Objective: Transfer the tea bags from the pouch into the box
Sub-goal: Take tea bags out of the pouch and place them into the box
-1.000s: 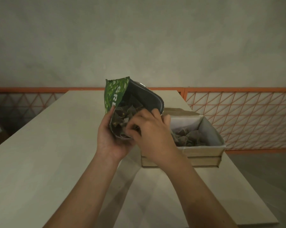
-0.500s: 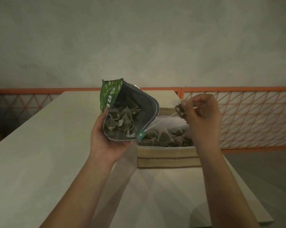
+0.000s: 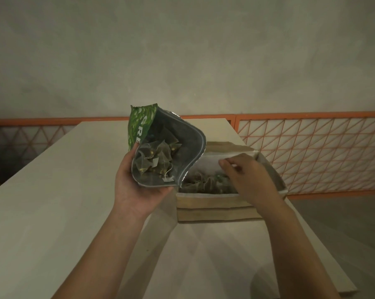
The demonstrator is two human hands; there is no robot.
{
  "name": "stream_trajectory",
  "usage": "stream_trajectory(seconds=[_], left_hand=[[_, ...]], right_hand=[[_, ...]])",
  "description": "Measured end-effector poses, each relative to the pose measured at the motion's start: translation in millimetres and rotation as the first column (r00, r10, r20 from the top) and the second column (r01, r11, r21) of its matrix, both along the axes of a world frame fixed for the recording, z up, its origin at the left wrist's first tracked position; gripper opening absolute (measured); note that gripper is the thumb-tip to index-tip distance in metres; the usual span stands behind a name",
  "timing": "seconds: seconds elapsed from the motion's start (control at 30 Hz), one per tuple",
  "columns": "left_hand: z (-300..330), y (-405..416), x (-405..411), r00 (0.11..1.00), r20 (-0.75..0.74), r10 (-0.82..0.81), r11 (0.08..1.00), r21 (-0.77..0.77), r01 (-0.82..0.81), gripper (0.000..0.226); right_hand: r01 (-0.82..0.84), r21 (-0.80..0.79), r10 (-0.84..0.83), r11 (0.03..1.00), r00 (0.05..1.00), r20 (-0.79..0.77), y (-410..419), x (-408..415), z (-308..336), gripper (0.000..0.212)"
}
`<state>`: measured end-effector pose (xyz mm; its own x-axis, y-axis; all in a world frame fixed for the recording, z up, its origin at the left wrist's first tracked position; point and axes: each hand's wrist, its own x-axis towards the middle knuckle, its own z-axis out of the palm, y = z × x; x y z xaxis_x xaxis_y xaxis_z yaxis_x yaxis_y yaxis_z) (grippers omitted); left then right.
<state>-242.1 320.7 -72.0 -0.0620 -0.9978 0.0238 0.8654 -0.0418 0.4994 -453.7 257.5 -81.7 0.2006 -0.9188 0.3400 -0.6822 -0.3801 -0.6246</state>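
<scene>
Over the cardboard box (image 3: 212,209), at three o'clock of the green pouch (image 3: 158,147), my right hand (image 3: 247,178) has dropped from its raised carry, fingers curled; whether it still pinches that tea bag, I cannot tell. My left hand (image 3: 134,186) still grips the pouch, more pyramid tea bags (image 3: 156,158) inside.

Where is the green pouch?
The pouch sits mid-frame in the head view, gripped by the left hand, just left of the box.

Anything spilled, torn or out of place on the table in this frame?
Nothing stands out. The left hand holds the open pouch with tea bags inside; the right hand is over the box, which holds more bags. None lie on the table.
</scene>
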Motion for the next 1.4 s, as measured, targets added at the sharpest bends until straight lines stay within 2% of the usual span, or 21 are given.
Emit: stream_trajectory(seconds=[0.03,0.1,0.13,0.2,0.27,0.33,0.4,0.43,0.47,0.53,0.67,0.83,0.93,1.03,1.17,1.33,1.4], left_hand=[[1,1,0,1.0,0.002,-0.002,1.0,-0.005,0.002,0.045],[2,2,0,1.0,0.01,-0.003,1.0,-0.01,0.003,0.045],[2,2,0,1.0,0.014,0.0,1.0,-0.007,0.001,0.045],[2,1,2,1.0,0.016,-0.005,1.0,-0.013,0.005,0.046],[1,0,4,1.0,0.001,-0.009,1.0,-0.015,0.009,0.05],[-1,0,5,1.0,-0.009,-0.003,1.0,-0.001,0.003,0.051],[-2,-1,6,1.0,-0.002,-0.003,1.0,0.007,0.003,0.048],[-2,-1,7,1.0,0.008,-0.001,1.0,0.011,0.001,0.046],[-3,-2,8,1.0,0.023,0.007,1.0,0.022,-0.007,0.046],[-3,-2,9,0.998,0.055,0.034,0.998,0.053,-0.037,0.047],[-4,-1,12,0.993,0.056,0.103,0.991,0.083,-0.107,0.049],[-4,-1,16,0.994,0.061,0.092,0.991,0.088,-0.097,0.041],[-3,-1,19,0.995,0.067,0.079,0.993,0.078,-0.084,0.041],[-2,-2,23,0.992,0.093,0.086,0.992,0.089,-0.094,0.044],[-5,-5,23,0.99,0.074,0.117,0.987,0.102,-0.124,0.044],[-9,-5,20,0.99,0.081,0.113,0.988,0.099,-0.121,0.05],[-9,-5,17,0.992,0.084,0.099,0.99,0.088,-0.106,0.051]], right_hand=[[-0.053,0.028,0.053,0.998,0.999,-0.006,2,3,1,0.034],[-0.123,0.192,0.142,0.974,0.986,-0.089,5,7,3,0.047],[-0.099,0.256,0.143,0.962,0.977,-0.157,6,9,2,0.054],[-0.002,0.246,0.066,0.969,0.966,-0.251,7,10,4,0.062],[0.051,0.114,-0.025,0.992,0.976,-0.216,11,13,9,0.052],[0.045,-0.088,-0.045,0.995,0.999,-0.004,21,20,18,0.029],[0.038,-0.301,0.039,0.953,0.969,0.244,36,31,31,0.008],[0.016,-0.366,0.101,0.93,0.95,0.296,42,39,36,0.004],[-0.024,-0.411,0.153,0.911,0.946,0.285,47,47,40,0.006],[-0.134,-0.432,0.224,0.892,0.961,0.164,51,65,45,0.008],[-0.304,-0.317,0.266,0.898,0.951,-0.157,43,101,51,0.018],[-0.172,-0.209,0.058,0.963,0.887,-0.458,30,127,50,0.046],[-0.178,-0.177,0.054,0.968,0.837,-0.545,27,132,46,0.047],[-0.219,-0.135,0.11,0.966,0.826,-0.552,29,130,48,0.038],[-0.294,0.029,0.269,0.955,0.825,-0.498,36,115,59,0.021],[-0.314,0.073,0.319,0.947,0.877,-0.359,41,100,63,0.013],[-0.298,0.027,0.294,0.954,0.918,-0.265,39,93,62,0.014]])
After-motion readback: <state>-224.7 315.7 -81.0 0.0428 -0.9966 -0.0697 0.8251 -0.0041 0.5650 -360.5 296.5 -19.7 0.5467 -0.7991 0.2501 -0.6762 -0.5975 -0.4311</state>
